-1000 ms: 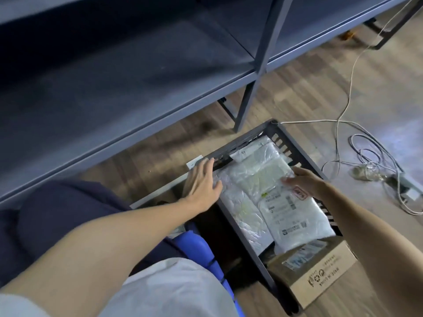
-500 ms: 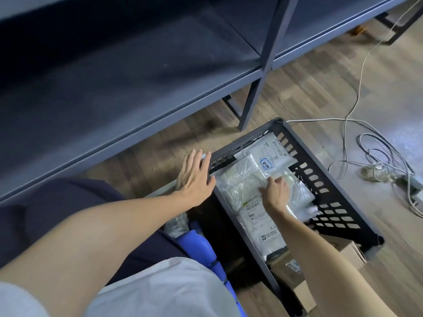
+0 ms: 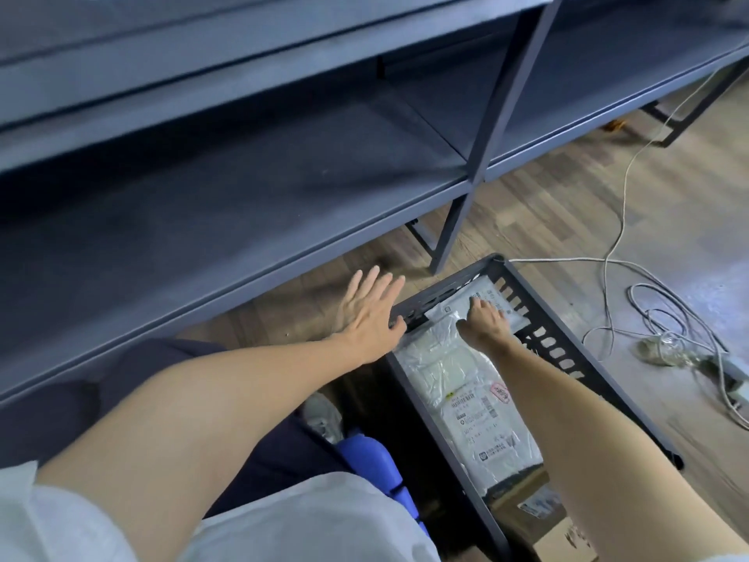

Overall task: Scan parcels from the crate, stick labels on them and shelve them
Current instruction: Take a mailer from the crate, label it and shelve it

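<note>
A black slatted crate point(image 3: 567, 352) stands on the wooden floor below the grey shelf point(image 3: 243, 221). Inside lie white plastic parcels: a large one with a printed label point(image 3: 474, 419) in the middle, and a smaller one point(image 3: 450, 311) at the far end. A cardboard box point(image 3: 539, 521) sits at the near end. My right hand point(image 3: 484, 324) is inside the crate, fingers bent down onto the far parcel; whether they grip it is unclear. My left hand point(image 3: 371, 314) is spread flat and holds nothing, its thumb at the crate's far-left corner.
White cables point(image 3: 668, 318) and a power strip point(image 3: 729, 377) trail over the floor right of the crate. The shelf's upright post point(image 3: 454, 221) stands just beyond the crate. A blue object point(image 3: 373, 460) and a shoe point(image 3: 322, 415) lie between my leg and the crate.
My right hand set the labelled parcel down in the crate, then moved forward to the far parcel. My left hand shifted slightly forward beside the crate corner, still spread.
</note>
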`<state>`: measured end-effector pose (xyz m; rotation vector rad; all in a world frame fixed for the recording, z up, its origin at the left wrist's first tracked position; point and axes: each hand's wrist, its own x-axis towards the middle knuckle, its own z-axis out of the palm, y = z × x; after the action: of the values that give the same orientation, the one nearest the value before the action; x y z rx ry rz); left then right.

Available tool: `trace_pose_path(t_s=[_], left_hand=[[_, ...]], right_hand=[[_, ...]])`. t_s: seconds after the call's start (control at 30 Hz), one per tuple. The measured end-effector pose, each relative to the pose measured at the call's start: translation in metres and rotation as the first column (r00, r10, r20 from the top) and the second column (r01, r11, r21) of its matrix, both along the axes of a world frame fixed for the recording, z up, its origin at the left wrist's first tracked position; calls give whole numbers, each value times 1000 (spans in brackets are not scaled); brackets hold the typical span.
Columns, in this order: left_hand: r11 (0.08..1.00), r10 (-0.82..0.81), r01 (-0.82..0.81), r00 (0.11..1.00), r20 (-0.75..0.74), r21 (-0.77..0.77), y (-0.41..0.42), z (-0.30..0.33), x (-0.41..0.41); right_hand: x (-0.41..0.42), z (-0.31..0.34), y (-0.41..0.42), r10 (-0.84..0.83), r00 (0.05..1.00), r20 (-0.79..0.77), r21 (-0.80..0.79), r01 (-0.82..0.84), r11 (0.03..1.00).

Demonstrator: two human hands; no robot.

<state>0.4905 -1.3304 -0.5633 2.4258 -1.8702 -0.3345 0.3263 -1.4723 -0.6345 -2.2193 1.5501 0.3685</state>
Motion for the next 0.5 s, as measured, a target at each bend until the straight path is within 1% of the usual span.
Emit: trace_pose_path(t_s=[0.07, 0.17, 0.27, 0.37, 0.5], left_hand=[[999, -9, 9, 1000, 10, -35, -3, 20, 6], [995, -23, 25, 999, 27, -93, -9, 55, 13], [979, -36, 46, 998, 52, -197, -16, 99, 21], [952, -46, 78, 992, 114, -295, -22, 149, 33], [907, -19, 97, 981, 191, -410, -20, 215, 58]], right_hand=[[15, 28, -10, 61, 998, 28, -88, -58, 994], [34, 76, -23, 91, 991, 101, -204, -69, 977], [48, 135, -37, 81, 983, 162, -331, -23, 943], [58, 199, -49, 57, 978, 199, -439, 37, 898], [84, 286, -49, 34, 959, 282, -530, 126, 839]])
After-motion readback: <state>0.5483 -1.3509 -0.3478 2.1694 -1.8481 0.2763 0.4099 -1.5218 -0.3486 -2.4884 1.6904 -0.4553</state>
